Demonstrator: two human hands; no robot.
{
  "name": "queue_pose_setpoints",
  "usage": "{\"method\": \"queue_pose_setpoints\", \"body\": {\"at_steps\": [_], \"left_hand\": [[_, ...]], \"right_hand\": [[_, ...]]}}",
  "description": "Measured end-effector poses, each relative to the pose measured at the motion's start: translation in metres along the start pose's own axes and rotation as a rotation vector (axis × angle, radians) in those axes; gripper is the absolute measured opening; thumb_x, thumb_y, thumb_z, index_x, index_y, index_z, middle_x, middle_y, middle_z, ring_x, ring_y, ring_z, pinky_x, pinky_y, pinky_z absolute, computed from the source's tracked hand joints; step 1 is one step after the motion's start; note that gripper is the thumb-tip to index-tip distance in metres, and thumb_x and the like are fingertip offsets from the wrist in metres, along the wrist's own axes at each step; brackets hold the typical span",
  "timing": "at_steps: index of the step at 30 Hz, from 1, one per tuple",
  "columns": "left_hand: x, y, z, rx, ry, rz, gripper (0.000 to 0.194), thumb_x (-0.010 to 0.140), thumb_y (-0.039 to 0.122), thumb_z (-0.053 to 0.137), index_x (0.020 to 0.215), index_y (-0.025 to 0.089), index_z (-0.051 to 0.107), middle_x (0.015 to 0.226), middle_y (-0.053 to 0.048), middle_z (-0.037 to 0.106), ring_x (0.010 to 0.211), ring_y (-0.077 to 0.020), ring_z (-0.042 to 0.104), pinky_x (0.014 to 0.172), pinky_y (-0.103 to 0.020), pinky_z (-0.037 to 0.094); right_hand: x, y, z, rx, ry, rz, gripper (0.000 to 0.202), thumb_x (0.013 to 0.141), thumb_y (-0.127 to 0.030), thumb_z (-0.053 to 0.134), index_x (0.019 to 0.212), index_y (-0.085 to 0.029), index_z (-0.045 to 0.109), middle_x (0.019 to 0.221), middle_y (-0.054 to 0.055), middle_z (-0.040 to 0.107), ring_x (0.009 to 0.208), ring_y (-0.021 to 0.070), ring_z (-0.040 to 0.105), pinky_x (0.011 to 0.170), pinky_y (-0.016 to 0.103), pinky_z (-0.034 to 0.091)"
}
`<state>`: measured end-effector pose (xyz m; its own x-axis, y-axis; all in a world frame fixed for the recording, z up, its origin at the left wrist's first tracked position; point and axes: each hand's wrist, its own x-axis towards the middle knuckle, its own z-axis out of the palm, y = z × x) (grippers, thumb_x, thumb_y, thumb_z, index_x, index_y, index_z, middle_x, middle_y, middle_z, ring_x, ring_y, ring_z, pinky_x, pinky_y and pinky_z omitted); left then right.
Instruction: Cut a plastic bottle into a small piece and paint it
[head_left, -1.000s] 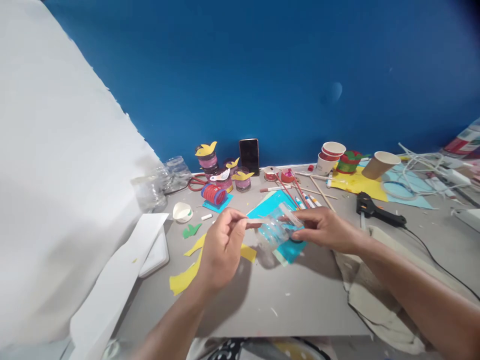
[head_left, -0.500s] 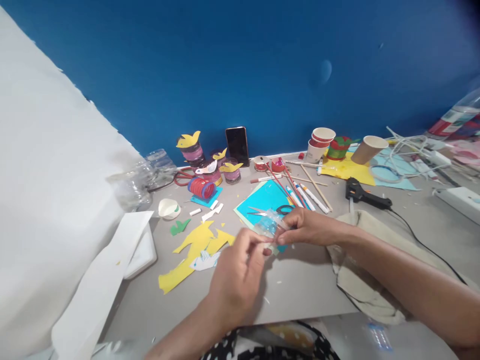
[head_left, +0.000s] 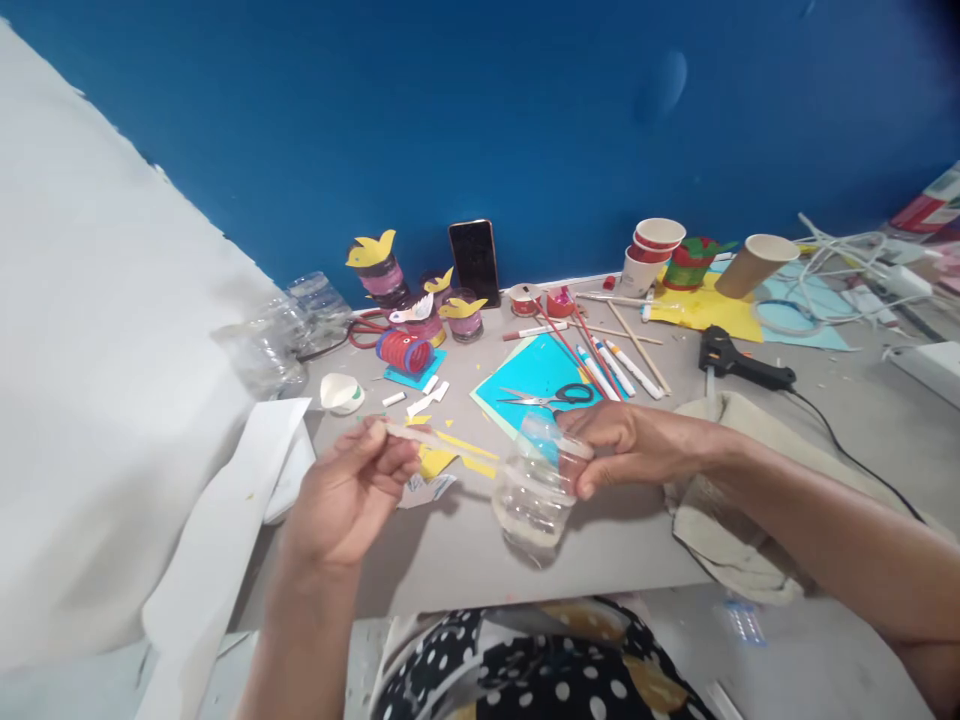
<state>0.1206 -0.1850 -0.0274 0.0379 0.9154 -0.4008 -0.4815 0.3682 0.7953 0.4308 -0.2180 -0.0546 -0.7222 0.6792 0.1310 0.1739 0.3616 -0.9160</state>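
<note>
My right hand (head_left: 611, 450) is closed around the rim side of a clear, ribbed cut plastic bottle (head_left: 534, 495), held tilted above the table's front part. Between thumb and fingers, my left hand (head_left: 364, 485) pinches one end of a pale, narrow strip (head_left: 442, 443) that looks like tape. The strip runs taut across to the bottle's side. Beneath lie yellow paper scraps (head_left: 439, 460), partly covered by my left hand and the strip. Just behind the bottle, scissors (head_left: 547, 396) rest on blue paper (head_left: 517, 375).
A black glue gun (head_left: 742, 360) lies at right by a beige cloth (head_left: 720, 500). Several markers (head_left: 630, 370) lie behind my right hand. A phone (head_left: 475, 262) leans on the wall near bird-topped cups (head_left: 463, 318). Paper cups (head_left: 649, 255) stand at the back.
My left hand has moved left, away from my right, drawing the strip out between them. The bottle has turned and now shows more of its side. The view has shifted slightly.
</note>
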Motion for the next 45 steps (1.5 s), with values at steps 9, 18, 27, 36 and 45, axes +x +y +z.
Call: {"method": "queue_pose_setpoints", "body": {"at_steps": [9, 18, 27, 36, 45], "left_hand": [[0.015, 0.015, -0.019, -0.042, 0.083, 0.054, 0.033, 0.097, 0.000, 0.049, 0.071, 0.012, 0.066, 0.063, -0.005, 0.075, 0.051, -0.0122, 0.071, 0.054, -0.020, 0.061], [-0.050, 0.004, 0.007, 0.228, -0.467, 0.394, 0.021, 0.090, 0.037, 0.080, 0.083, 0.021, 0.069, 0.086, -0.008, 0.084, 0.078, -0.0251, 0.081, 0.080, -0.036, 0.065], [-0.062, -0.031, 0.025, 0.270, -0.473, 0.343, 0.017, 0.094, 0.036, 0.075, 0.091, 0.021, 0.069, 0.105, -0.008, 0.084, 0.099, -0.0270, 0.080, 0.095, -0.040, 0.061], [-0.057, -0.025, 0.036, 0.212, -0.492, 0.635, 0.011, 0.102, 0.019, 0.062, 0.100, 0.022, 0.073, 0.111, -0.008, 0.083, 0.108, -0.0285, 0.079, 0.100, -0.049, 0.062], [-0.038, -0.016, 0.065, 0.098, -0.207, 0.836, 0.002, 0.095, 0.020, 0.072, 0.095, 0.021, 0.074, 0.105, -0.004, 0.082, 0.111, -0.0271, 0.077, 0.115, -0.053, 0.052]], "right_hand": [[0.001, -0.008, 0.010, -0.164, 0.019, -0.073, 0.016, 0.097, -0.034, 0.072, 0.107, -0.025, 0.081, 0.119, 0.006, 0.080, 0.106, 0.0209, 0.068, 0.101, 0.039, 0.047], [-0.003, -0.005, -0.021, -0.067, 0.035, 0.225, 0.060, 0.084, -0.063, 0.074, 0.129, -0.024, 0.075, 0.115, 0.007, 0.079, 0.078, 0.0166, 0.062, 0.067, 0.028, 0.044], [0.012, -0.009, 0.036, -0.259, 0.523, 0.338, 0.027, 0.088, -0.045, 0.073, 0.079, -0.020, 0.070, 0.074, 0.001, 0.070, 0.071, 0.0151, 0.062, 0.063, 0.026, 0.043], [0.006, -0.023, 0.015, -0.317, 0.728, 0.227, 0.033, 0.097, -0.051, 0.059, 0.092, -0.021, 0.073, 0.087, 0.004, 0.076, 0.068, 0.0156, 0.065, 0.063, 0.028, 0.049], [0.011, -0.005, 0.052, -0.803, 0.649, 0.034, 0.082, 0.079, -0.075, 0.075, 0.136, -0.020, 0.056, 0.121, 0.017, 0.073, 0.110, 0.0360, 0.069, 0.090, 0.051, 0.057]]}}
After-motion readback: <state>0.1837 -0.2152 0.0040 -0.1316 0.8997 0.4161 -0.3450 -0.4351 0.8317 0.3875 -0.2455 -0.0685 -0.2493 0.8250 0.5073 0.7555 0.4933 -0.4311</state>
